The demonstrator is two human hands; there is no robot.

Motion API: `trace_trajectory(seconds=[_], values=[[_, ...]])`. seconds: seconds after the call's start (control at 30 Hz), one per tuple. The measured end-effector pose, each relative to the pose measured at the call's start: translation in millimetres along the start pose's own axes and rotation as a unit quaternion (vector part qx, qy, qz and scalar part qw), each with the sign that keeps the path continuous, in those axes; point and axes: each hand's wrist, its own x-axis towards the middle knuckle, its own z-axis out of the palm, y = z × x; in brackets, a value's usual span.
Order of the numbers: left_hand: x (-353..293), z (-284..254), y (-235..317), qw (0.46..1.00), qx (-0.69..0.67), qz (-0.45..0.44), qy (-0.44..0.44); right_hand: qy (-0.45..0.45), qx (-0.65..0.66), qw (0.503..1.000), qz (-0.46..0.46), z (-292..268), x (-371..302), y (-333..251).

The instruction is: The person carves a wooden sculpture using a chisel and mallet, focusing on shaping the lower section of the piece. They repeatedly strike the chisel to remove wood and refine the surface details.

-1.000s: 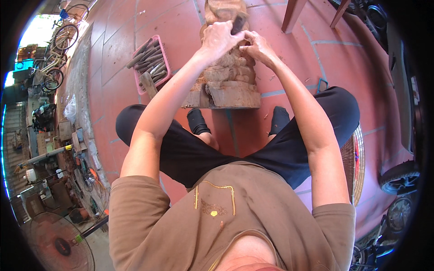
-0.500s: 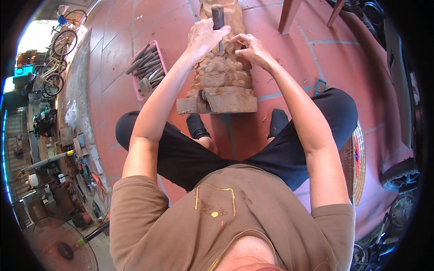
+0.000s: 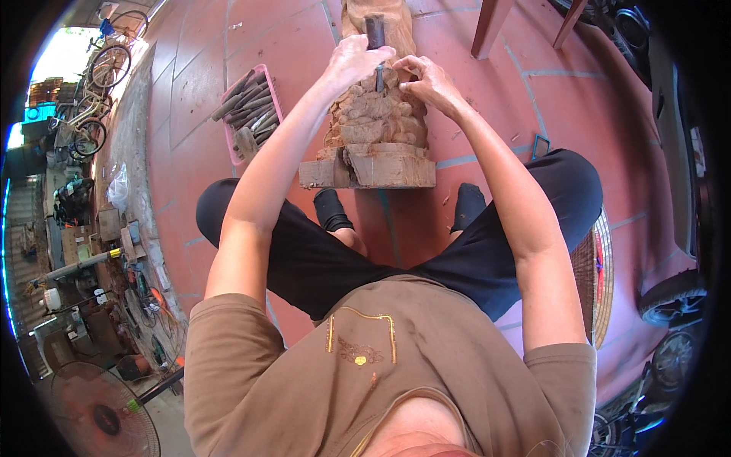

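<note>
A brown wood carving with rounded, knobbly relief lies on the floor beyond my feet, its flat, split base toward me. My left hand is closed around a chisel, thumb across it. The chisel's dark handle sticks out beyond my fist, and its metal blade shows below, over the carved relief. Whether the edge touches the wood is too small to tell. Close by on the right, my right hand rests at the carving's side, fingers bent and thumb apart from them, with nothing visible in it.
A pink basket of dark-handled tools stands left of the carving. Reddish wooden legs rise at the far right. A small blue frame lies beyond my right knee. Bicycles and a fan are on the left; wheels stand at right.
My left hand and the chisel have shifted slightly right over the carving. My right hand has moved a little right as well, its fingers still bent.
</note>
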Motion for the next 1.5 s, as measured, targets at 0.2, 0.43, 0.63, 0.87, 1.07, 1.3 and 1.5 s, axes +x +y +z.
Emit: trace_trajectory(seconds=[0.2,0.43,0.63,0.87,1.07,1.3,1.5], values=[[4,-1,-11,0.992,-0.095,-0.068,-0.047,0.009,0.045,0.999,-0.008,4,4,11],[-1,0,-3,0.995,-0.085,-0.047,-0.003,-0.006,0.045,0.999,0.003,4,4,8],[-5,-8,10,0.999,-0.01,0.022,0.039,0.005,0.047,0.999,-0.004,4,4,10],[-20,0,17,0.995,0.056,0.084,0.023,0.026,-0.001,1.0,-0.009,2,3,3],[-17,-8,4,0.994,0.035,0.099,-0.035,0.018,-0.007,1.0,-0.012,1,1,-2],[-22,-24,14,0.987,0.059,0.149,-0.01,0.0,0.019,1.0,-0.008,1,2,6],[-35,-21,8,0.988,0.036,0.15,-0.001,0.0,0.024,1.0,-0.007,2,1,2]])
